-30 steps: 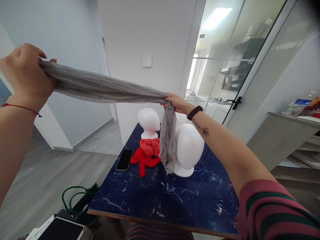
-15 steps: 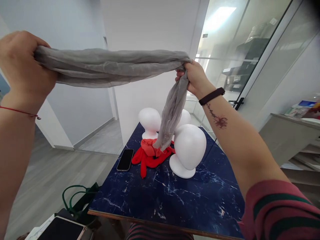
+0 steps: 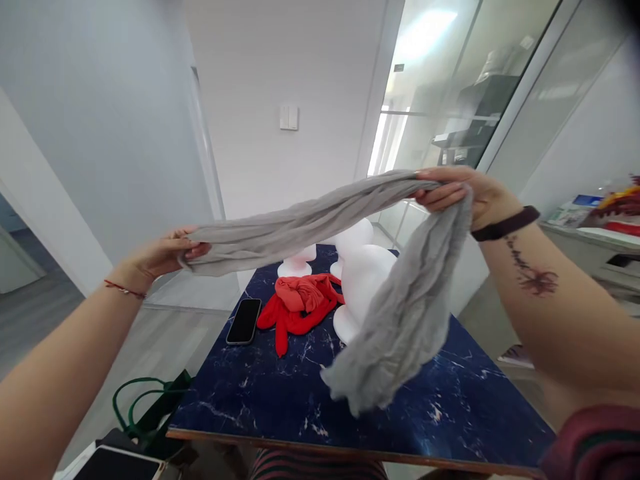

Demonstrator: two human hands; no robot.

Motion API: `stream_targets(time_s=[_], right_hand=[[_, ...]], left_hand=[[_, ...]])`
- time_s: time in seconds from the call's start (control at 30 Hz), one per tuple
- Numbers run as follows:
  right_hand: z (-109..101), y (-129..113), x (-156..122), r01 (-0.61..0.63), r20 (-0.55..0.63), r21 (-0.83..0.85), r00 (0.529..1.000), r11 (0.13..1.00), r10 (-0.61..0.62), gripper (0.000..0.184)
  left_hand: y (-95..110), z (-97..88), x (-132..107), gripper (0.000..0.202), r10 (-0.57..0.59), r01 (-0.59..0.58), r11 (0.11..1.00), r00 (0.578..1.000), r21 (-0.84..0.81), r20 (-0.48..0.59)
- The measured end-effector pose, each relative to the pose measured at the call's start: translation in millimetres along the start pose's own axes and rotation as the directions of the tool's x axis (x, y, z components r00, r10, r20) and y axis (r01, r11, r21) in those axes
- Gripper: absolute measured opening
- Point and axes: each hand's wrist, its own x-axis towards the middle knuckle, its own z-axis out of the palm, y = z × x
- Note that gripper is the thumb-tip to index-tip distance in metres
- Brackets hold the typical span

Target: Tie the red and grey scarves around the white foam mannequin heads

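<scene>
Left hand (image 3: 169, 255) and right hand (image 3: 467, 193) pinch a gray scarf (image 3: 310, 225) above the blue table (image 3: 270, 400); apparent step, drawing it lengthwise; further handling calls for firm grips.

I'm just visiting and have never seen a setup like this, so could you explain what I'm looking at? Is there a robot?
There is no robot here: these are a person's own two bare hands. The view comes from one camera worn on that person's head, looking forward and down, so the arms reach in from the bottom corners.

The left hand grips one end of a gray scarf, and the right hand holds it farther along. The rest hangs from the right hand; I can't tell whether it touches anything.

On the dark blue marbled table are white mannequin heads, partly hidden by the scarf, a heap of red cloth and a smartphone lying beside it.
</scene>
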Motion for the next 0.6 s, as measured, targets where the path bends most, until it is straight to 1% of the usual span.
stream_targets(time_s=[0.03,0.07,0.1,0.13,0.2,0.23,0.3,0.33,0.37,0.4,0.43,0.47,0.5,0.53,0.6], right_hand=[[-12,-6,-7,0.045,-0.046,-0.016,0.998,0.999,-0.045,0.032],[-24,-10,-13,0.088,-0.082,-0.059,0.992,0.994,-0.093,0.027],[-35,-13,-16,0.126,-0.107,-0.130,0.984,0.984,-0.140,0.022],[-45,-15,-16,0.159,-0.123,-0.219,0.974,0.963,-0.189,0.021],[-65,-13,-9,0.225,-0.146,-0.422,0.939,0.878,-0.310,0.030],[-75,-10,-2,0.257,-0.164,-0.510,0.908,0.821,-0.386,0.033],[-91,1,18,0.284,-0.247,-0.620,0.814,0.731,-0.526,0.030],[-98,9,30,0.278,-0.303,-0.637,0.768,0.719,-0.564,0.025],[-104,18,42,0.260,-0.363,-0.633,0.732,0.729,-0.577,0.021],[-109,29,55,0.239,-0.408,-0.623,0.713,0.745,-0.570,0.019],[-112,41,68,0.216,-0.441,-0.610,0.707,0.762,-0.553,0.017],[-113,55,80,0.184,-0.469,-0.597,0.709,0.781,-0.526,0.016],[-113,71,90,0.141,-0.495,-0.581,0.721,0.801,-0.485,0.013],[-112,88,99,0.096,-0.512,-0.565,0.738,0.820,-0.439,0.009],[-108,124,111,0.025,-0.513,-0.540,0.782,0.841,-0.353,0.004]], left_hand=[[-3,12.0,4,0.035,-0.021,0.025,0.999,0.994,-0.036,0.111],[-5,25.2,9,0.036,-0.009,0.022,0.997,0.983,-0.067,0.186],[-5,39.1,16,0.035,0.042,-0.021,0.994,0.977,-0.103,0.209],[-5,53.1,24,0.032,0.088,-0.062,0.991,0.973,-0.122,0.215],[-5,78.6,43,0.024,0.168,-0.151,0.982,0.972,-0.112,0.164],[-5,89.3,54,0.021,0.208,-0.199,0.976,0.972,-0.088,0.108],[-10,106.0,78,0.015,0.279,-0.281,0.959,0.959,-0.028,-0.040],[-14,112.5,90,0.013,0.278,-0.282,0.959,0.952,-0.016,-0.128],[-21,118.2,102,0.011,0.246,-0.257,0.966,0.945,-0.023,-0.213],[-31,123.8,112,0.011,0.173,-0.198,0.979,0.942,-0.057,-0.288],[-43,129.6,121,0.012,0.050,-0.095,0.989,0.938,-0.116,-0.344],[-56,135.7,127,0.013,-0.043,-0.013,0.988,0.933,-0.153,-0.358],[-72,142.3,131,0.014,-0.112,0.049,0.983,0.928,-0.179,-0.357],[-89,149.3,131,0.017,-0.184,0.115,0.971,0.919,-0.208,-0.350],[-123,162.9,122,0.016,-0.329,0.241,0.927,0.892,-0.289,-0.311]])
